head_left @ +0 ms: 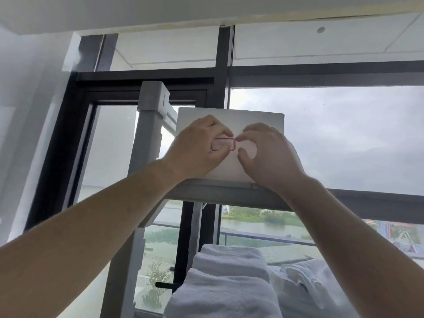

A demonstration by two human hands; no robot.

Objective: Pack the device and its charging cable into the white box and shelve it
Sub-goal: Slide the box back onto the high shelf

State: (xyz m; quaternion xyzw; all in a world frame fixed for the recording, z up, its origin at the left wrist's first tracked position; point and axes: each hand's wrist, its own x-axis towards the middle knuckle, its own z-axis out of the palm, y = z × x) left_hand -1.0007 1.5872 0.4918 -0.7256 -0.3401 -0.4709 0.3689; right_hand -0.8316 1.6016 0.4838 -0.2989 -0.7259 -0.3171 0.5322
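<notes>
The white box (250, 121) stands upright on the top shelf (220, 191) of a grey rack, its lid shut. A small label with a red border (223, 144) is on its front face. My left hand (197, 150) presses on the left part of that face, fingers curled at the label. My right hand (266, 154) rests on the right part, thumb and forefinger pinched at the label's right edge. The device and its cable are hidden from view.
The rack's grey post (149, 125) rises left of the box. Folded white towels (229, 278) lie on the shelf below. Behind the rack is a dark-framed window (222, 65) looking out over water and trees.
</notes>
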